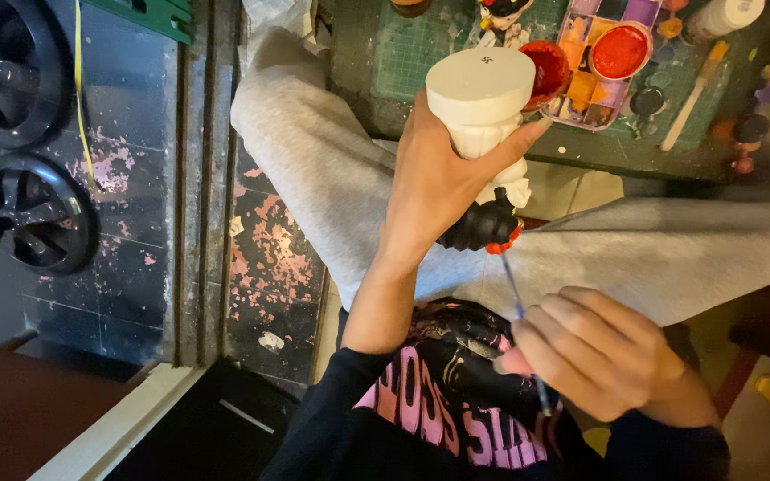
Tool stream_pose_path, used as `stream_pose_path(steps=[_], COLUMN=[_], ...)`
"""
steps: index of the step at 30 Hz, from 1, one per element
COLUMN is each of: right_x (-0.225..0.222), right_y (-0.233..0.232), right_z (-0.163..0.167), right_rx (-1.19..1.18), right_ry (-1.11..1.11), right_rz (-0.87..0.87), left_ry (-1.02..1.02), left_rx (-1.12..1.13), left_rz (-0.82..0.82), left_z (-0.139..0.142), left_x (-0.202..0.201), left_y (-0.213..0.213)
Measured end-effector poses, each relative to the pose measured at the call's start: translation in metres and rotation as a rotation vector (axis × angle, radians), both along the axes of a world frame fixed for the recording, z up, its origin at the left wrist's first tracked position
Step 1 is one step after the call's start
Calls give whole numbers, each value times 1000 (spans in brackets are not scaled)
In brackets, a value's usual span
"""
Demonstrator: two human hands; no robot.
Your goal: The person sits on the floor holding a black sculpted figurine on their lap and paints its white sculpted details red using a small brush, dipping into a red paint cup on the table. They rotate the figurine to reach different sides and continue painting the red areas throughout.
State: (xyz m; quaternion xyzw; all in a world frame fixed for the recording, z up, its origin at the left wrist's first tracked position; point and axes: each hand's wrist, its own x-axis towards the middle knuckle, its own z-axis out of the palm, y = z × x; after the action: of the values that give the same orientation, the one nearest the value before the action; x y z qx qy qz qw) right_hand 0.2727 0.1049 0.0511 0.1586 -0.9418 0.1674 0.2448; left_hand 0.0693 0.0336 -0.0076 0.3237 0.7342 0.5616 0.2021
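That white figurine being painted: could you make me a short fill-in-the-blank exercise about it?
The left hand holds the white figurine with its flat base turned ____.
The right hand holds a thin ____.
The figurine's lower end is painted ____.
The open paint pot contains ____ paint.

Missing words: upward; paintbrush; black; red.

Warm, dim indoor light falls on my left hand (434,183) and right hand (603,352); the floor (135,223) lies in shadow, edges bend wide, my fingers slightly blurred.
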Motion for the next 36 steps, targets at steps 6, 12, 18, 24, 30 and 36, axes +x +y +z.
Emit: stream_pose_path(steps=[6,12,18,24,30,36], right_x=[1,4,3,4,3,6], right_y=[3,3,2,4,3,3], right_z=[0,0,3,-1,-2,-5], right_rx=[-8,-31,-19,-1,-7,-32], right_ry=[56,-3,24,31,22,104], right_rz=[-12,-36,-5,37,17,-55], left_ry=[-33,-9,10,-24,-33,-31], left_rx=[-9,-34,-19,-30,-32,-32], left_rz=[4,-4,-26,-14,-8,-14], left_z=[2,4,4,5,6,9], left_x=[-1,-1,-3,-3,-3,-3], left_y=[-1,-2,-3,-1,-1,-1])
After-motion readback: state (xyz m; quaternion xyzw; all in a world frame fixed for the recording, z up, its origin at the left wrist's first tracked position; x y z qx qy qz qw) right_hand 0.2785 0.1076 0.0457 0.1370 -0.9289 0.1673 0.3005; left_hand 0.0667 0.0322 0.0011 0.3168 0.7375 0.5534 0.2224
